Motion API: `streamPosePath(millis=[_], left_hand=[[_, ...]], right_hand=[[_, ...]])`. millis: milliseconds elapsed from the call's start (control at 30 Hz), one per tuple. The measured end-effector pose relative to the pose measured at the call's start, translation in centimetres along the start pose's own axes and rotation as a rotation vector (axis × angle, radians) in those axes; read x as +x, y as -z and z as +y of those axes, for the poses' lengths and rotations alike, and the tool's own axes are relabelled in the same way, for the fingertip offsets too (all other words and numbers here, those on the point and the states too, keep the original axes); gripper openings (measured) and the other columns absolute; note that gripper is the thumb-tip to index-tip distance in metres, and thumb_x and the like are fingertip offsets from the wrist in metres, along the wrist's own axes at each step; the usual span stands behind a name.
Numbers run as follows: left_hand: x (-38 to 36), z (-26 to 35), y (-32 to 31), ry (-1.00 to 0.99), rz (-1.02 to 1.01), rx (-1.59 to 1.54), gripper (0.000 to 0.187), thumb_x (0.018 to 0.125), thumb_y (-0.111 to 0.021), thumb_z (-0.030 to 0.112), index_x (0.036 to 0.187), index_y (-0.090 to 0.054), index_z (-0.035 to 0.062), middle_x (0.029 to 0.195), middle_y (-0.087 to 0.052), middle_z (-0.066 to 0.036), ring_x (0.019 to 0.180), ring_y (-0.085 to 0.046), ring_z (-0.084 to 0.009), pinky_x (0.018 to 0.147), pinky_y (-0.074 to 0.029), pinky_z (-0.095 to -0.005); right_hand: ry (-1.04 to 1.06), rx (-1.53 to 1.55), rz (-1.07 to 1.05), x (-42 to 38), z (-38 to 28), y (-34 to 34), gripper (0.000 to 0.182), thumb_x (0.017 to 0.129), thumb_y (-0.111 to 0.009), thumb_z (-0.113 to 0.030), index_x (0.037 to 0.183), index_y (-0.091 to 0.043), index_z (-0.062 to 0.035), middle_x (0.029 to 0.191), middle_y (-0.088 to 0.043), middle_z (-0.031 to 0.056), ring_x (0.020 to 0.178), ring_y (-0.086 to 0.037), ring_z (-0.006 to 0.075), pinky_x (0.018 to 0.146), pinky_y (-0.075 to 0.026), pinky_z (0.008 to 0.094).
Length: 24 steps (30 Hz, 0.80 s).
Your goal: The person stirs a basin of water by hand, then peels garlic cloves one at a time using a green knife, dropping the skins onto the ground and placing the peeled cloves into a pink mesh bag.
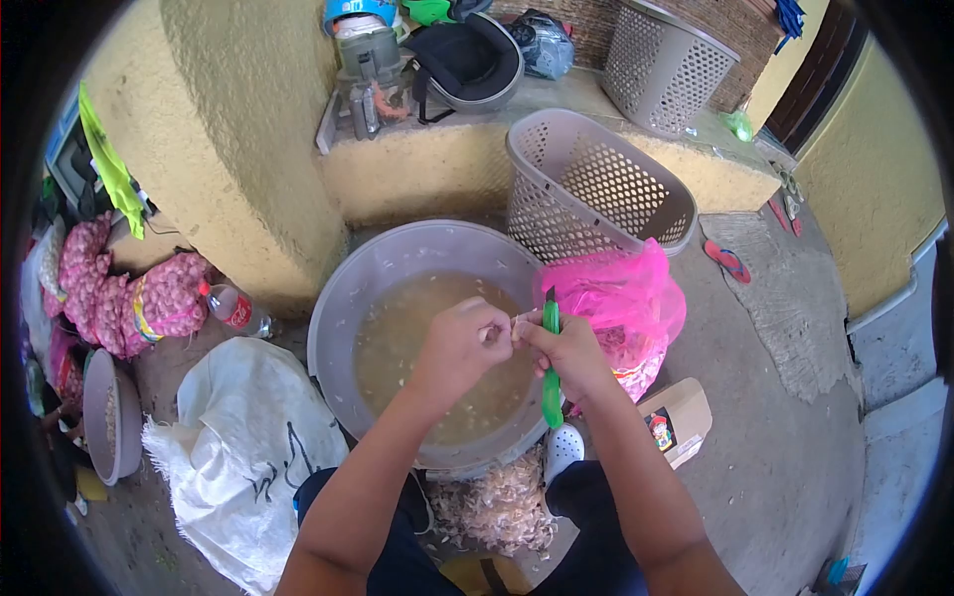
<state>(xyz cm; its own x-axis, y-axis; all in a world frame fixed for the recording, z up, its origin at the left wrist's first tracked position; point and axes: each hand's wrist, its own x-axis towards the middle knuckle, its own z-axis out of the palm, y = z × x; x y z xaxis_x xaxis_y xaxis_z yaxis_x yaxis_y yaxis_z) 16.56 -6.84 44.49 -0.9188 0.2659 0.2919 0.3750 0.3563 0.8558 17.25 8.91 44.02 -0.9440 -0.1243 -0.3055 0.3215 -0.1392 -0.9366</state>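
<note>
Over a wide grey basin point(332, 333) of cloudy water, my two hands meet with their fingertips close together. My right hand point(576, 353) is closed around a green utility knife point(552, 392), its dark blade end pointing away from me. Between the fingertips sits a small pale garlic clove point(517, 328), partly hidden by the fingers. My left hand point(459, 343) is pinched at the clove's left side. Several pale cloves float in the water. Below the basin, a heap of garlic skins point(492, 507) lies between my feet.
A pink mesh bag point(621, 308) and a perforated grey basket point(537, 194) stand right of the basin. On the left are a white sack point(253, 427), a cola bottle point(238, 310) and garlic sacks point(169, 303). A cardboard box point(686, 417) lies at right.
</note>
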Motion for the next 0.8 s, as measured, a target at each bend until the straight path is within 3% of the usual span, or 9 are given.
streamPosePath(millis=[100,200,300,400,500,700,800], left_hand=[[0.1,-0.6,-0.4,0.087,0.023,-0.105,0.007,0.069,-0.061,0.005,0.074,-0.061,0.0014,0.064,-0.05,-0.005,0.057,-0.047,-0.0102,0.052,-0.037,-0.0236],[0.2,-0.8,-0.2,0.091,-0.008,-0.15,0.008,0.069,-0.062,0.006,0.076,-0.062,0.0017,0.063,-0.049,-0.004,0.057,-0.045,-0.0089,0.052,-0.036,-0.0233],[0.1,-0.6,0.2,0.052,-0.043,-0.134,0.009,0.069,-0.064,0.006,0.077,-0.063,0.0018,0.063,-0.049,-0.005,0.057,-0.046,-0.0095,0.052,-0.036,-0.0234],[-0.1,0.0,0.6,0.056,-0.067,-0.017,0.012,0.07,-0.065,0.009,0.077,-0.062,0.0003,0.068,-0.054,-0.007,0.062,-0.053,-0.013,0.056,-0.042,-0.0246],[-0.2,0.2,0.7,0.047,-0.052,-0.065,0.01,0.068,-0.064,0.007,0.076,-0.063,0.0016,0.063,-0.05,-0.005,0.057,-0.048,-0.0106,0.052,-0.038,-0.0236],[0.0,-0.5,1.3,0.047,-0.147,-0.07,0.009,0.068,-0.063,0.007,0.074,-0.06,0.0007,0.065,-0.053,-0.006,0.059,-0.051,-0.0113,0.056,-0.04,-0.0236],[0.1,-0.6,1.0,0.088,-0.022,-0.016,0.01,0.067,-0.062,0.007,0.074,-0.059,0.0003,0.066,-0.053,-0.005,0.059,-0.05,-0.0102,0.056,-0.04,-0.0232]], right_hand=[[-0.058,0.136,-0.048,0.1,-0.1,0.3,0.019,0.076,-0.06,-0.013,0.09,-0.057,0.001,0.064,-0.054,0.0023,0.045,-0.042,0.0063,0.038,-0.036,0.0215],[-0.072,0.174,-0.037,0.1,-0.4,0.3,0.018,0.076,-0.06,-0.013,0.089,-0.057,-0.0002,0.062,-0.051,0.0007,0.046,-0.041,0.006,0.039,-0.036,0.0216],[-0.073,0.164,-0.02,0.2,-0.3,0.3,0.019,0.076,-0.061,-0.013,0.09,-0.057,0.0002,0.062,-0.051,0.0008,0.046,-0.041,0.006,0.039,-0.036,0.0219],[-0.071,0.109,-0.003,0.2,-0.1,0.2,0.02,0.075,-0.061,-0.012,0.09,-0.057,0.0006,0.062,-0.051,0.0007,0.045,-0.041,0.0063,0.038,-0.036,0.022],[-0.074,0.091,-0.019,0.2,-0.1,0.2,0.021,0.075,-0.061,-0.012,0.09,-0.056,0.0014,0.063,-0.052,0.0014,0.044,-0.042,0.0068,0.038,-0.036,0.022],[-0.084,0.003,-0.109,-0.3,-0.5,-0.1,0.021,0.079,-0.057,-0.008,0.095,-0.053,0.0048,0.07,-0.054,0.0028,0.047,-0.043,0.0059,0.042,-0.037,0.0212],[-0.062,0.035,-0.107,-0.1,-0.2,-0.2,0.018,0.077,-0.058,-0.009,0.09,-0.056,0.0033,0.068,-0.056,0.0035,0.045,-0.044,0.0067,0.039,-0.036,0.0211]])
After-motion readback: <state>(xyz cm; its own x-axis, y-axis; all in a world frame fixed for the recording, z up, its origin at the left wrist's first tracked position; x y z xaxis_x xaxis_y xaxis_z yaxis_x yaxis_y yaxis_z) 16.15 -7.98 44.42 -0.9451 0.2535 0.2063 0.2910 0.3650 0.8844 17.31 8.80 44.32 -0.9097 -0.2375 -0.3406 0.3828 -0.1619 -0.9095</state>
